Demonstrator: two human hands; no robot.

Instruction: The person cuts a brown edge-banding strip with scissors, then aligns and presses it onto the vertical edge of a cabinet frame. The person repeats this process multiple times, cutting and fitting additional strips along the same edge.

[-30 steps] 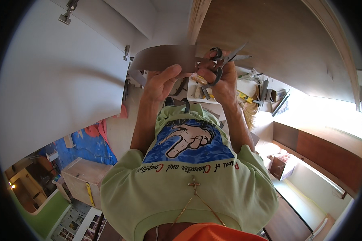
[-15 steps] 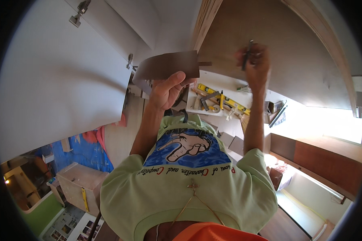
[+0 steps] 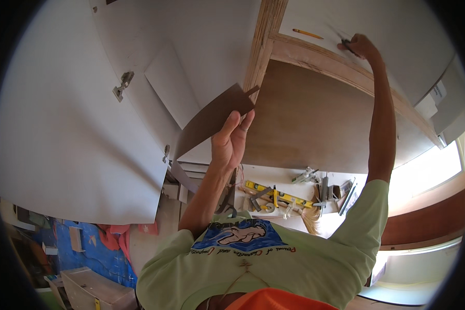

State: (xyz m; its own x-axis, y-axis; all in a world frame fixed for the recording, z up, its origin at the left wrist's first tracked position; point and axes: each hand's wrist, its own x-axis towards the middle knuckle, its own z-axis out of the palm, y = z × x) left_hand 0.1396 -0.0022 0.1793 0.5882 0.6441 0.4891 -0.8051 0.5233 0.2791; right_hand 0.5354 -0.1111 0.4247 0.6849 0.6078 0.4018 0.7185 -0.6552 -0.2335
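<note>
My left hand (image 3: 227,142) pinches a brown strip of laminate (image 3: 209,116) between thumb and fingers near its upper end. The strip bends down and away to the left, and a narrow tab sticks out at its top. My right hand (image 3: 366,47) reaches far up to the right, over the white top surface (image 3: 398,31) of the cabinet. A slim dark tool (image 3: 347,46) is in its fingers, slightly blurred, so its exact kind does not show. A yellow pencil (image 3: 308,33) lies on that surface, left of my right hand.
Raw plywood edges (image 3: 320,62) frame the cabinet's brown panel (image 3: 305,119). A white door (image 3: 77,119) with metal hinges (image 3: 123,86) stands at left. Below the panel, a yellow spirit level (image 3: 289,199) lies among several tools. A wooden box (image 3: 95,292) sits lower left.
My right hand has moved up and right with the dark tool, onto the white top. My left hand has shifted right and the strip has tilted. The view has shifted upward, bringing the pencil into sight.
</note>
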